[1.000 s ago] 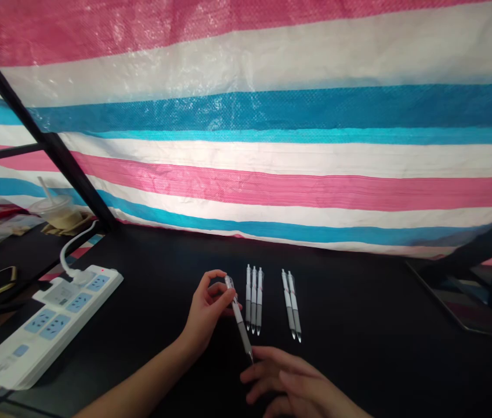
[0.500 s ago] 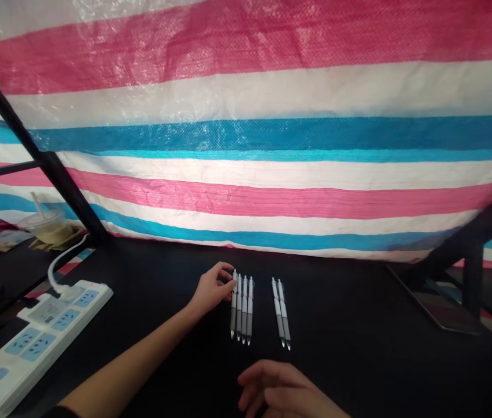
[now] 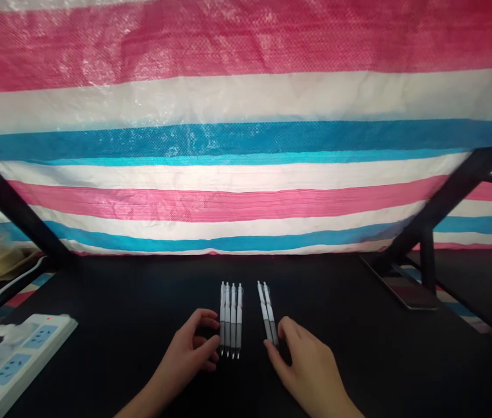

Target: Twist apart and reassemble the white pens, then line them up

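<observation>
Striped tarp (image 3: 246,104) hanging along the far side; black counter (image 3: 141,284) below it. Power strip (image 3: 15,360) at near left. Centre of the counter: four pens (image 3: 231,319) side by side, tips toward me, and two pens (image 3: 267,316) just right of them, slightly angled. Left hand (image 3: 191,342) loosely curled, just beside the four; right hand (image 3: 307,360) spread at the near end of the two. Neither pinches anything. Since the earlier frame, the left hand has moved from the far end of the row to the near end, and the right hand has come forward to the pens. Light fingertip contact would keep the pens parallel and their tips level.
</observation>
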Action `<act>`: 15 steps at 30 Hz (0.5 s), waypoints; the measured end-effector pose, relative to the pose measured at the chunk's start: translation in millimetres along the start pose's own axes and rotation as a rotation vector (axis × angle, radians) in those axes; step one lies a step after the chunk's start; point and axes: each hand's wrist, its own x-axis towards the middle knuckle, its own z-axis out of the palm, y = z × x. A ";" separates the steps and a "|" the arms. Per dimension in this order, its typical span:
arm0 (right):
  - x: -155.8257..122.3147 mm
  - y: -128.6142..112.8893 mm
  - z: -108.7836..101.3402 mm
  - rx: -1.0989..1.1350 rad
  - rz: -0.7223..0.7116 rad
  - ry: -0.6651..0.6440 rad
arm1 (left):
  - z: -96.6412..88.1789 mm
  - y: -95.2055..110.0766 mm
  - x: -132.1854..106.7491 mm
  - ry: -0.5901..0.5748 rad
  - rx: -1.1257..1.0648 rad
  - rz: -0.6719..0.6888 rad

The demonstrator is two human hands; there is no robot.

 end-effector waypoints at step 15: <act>-0.8 5.8 20.4 -0.405 -0.108 0.045 | 24.4 6.6 -45.0 0.196 -0.107 0.212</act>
